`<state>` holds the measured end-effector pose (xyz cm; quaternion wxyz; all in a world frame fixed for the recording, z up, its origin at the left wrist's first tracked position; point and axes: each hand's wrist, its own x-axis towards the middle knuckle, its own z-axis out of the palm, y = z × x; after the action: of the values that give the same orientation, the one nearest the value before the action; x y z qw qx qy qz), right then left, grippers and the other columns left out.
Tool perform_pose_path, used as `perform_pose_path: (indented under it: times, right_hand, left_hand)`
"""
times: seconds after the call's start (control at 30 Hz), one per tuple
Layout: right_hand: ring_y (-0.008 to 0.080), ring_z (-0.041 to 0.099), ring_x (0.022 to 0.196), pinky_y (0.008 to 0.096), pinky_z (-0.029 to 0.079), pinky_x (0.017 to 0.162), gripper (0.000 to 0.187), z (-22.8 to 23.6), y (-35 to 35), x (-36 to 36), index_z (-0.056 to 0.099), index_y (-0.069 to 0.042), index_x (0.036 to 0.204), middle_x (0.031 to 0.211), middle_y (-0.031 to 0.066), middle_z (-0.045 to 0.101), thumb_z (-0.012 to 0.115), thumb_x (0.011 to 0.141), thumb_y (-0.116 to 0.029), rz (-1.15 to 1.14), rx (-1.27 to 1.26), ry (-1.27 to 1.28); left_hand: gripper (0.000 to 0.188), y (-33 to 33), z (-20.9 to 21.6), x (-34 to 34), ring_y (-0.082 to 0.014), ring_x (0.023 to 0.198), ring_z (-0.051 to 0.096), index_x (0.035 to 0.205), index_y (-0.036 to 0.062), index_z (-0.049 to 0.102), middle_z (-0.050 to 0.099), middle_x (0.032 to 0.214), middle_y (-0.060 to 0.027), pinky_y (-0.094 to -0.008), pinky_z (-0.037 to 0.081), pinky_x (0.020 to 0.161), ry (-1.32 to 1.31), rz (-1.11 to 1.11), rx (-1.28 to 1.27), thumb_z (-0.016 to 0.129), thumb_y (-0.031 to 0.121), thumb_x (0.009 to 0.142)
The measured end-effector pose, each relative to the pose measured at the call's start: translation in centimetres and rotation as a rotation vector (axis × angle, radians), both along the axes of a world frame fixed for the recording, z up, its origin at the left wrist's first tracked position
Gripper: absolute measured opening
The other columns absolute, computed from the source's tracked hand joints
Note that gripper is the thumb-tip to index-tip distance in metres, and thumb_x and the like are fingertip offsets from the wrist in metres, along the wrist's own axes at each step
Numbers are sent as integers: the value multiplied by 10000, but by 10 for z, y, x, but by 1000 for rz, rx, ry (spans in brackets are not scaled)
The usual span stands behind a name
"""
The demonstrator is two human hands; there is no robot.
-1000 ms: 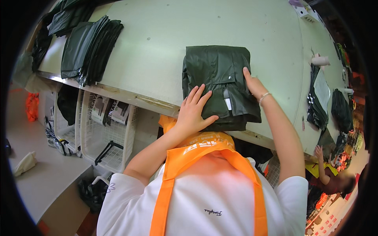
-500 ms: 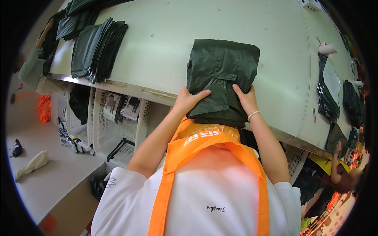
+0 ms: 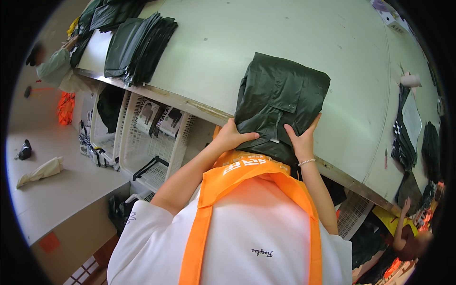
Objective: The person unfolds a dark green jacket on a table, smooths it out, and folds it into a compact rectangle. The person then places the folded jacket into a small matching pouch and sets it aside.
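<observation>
A folded dark green garment [image 3: 285, 88] of thin, shiny, rainwear-like fabric lies at the near edge of the pale table [image 3: 228, 61], its lower part overhanging toward me. It is a roughly square bundle, with a pocket-like flap and a small snap on top. My left hand [image 3: 234, 137] grips its near left side, thumb on top and fingers underneath, mostly hidden. At the near right side my right hand [image 3: 302, 141] holds it, thumb on top and fingers along the edge. A small white tag [image 3: 274, 140] shows between the thumbs.
A stack of folded dark green garments [image 3: 137, 50] sits on the table at the left. White plastic baskets [image 3: 126, 156] with packages stand below the edge. More dark garments [image 3: 404, 128] and a white roll [image 3: 411, 80] lie right. One person [image 3: 54, 66] works far left, another [image 3: 403, 237] at right.
The near flap of the garment, spread out before, is now folded down out of sight, and a small white tag shows. The bundle appears turned slightly clockwise; the whole view has tilted too.
</observation>
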<state>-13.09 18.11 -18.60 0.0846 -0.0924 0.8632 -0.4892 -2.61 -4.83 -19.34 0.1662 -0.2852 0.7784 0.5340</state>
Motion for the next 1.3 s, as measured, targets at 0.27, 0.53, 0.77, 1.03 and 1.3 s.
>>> perform_pose_path:
  times: [0.27, 0.53, 0.77, 1.03, 1.3]
  right_hand:
    - [520, 347, 1246, 433, 421, 953, 902, 30, -90, -39, 83, -192, 1492, 1408, 406, 160, 673, 826, -342, 26, 261, 308]
    - [436, 589, 904, 446, 500, 814, 311, 34, -195, -91, 640, -214, 1147, 1247, 327, 449, 460, 897, -173, 354, 797, 285]
    - [497, 445, 1170, 447, 357, 1015, 907, 91, -295, -97, 553, 26, 1213, 1345, 361, 368, 425, 763, -751, 423, 819, -206]
    - [450, 461, 1119, 490, 373, 941, 668, 66, -374, -98, 644, 5, 1107, 1369, 273, 396, 703, 680, -506, 522, 1295, 121]
    - [460, 416, 1122, 500, 326, 923, 636, 51, -378, -84, 669, -15, 1082, 1375, 224, 411, 685, 675, -504, 517, 1451, 367]
  left_hand:
    - [694, -37, 12, -70, -405, 996, 587, 1080, -47, 452, 604, 1032, -267, -424, 482, 832, 42, 63, -414, 795, 384, 659]
    - [516, -75, 22, -105, -441, 956, 570, 1082, -72, 406, 581, 992, -287, -471, 478, 805, 218, 78, -507, 651, 242, 753]
    - [365, -127, 18, -116, -396, 930, 563, 1089, -58, 449, 553, 997, -246, -454, 482, 747, 222, -27, -562, 548, 117, 784]
    - [226, -192, 58, -104, -347, 866, 619, 917, 81, 657, 656, 865, -164, -441, 488, 763, 132, -498, -277, 656, 248, 765]
    - [821, -457, 33, -90, -331, 1351, 300, 1373, 5, 381, 340, 1445, -204, -402, 275, 1088, 108, 113, -1052, 653, 489, 769]
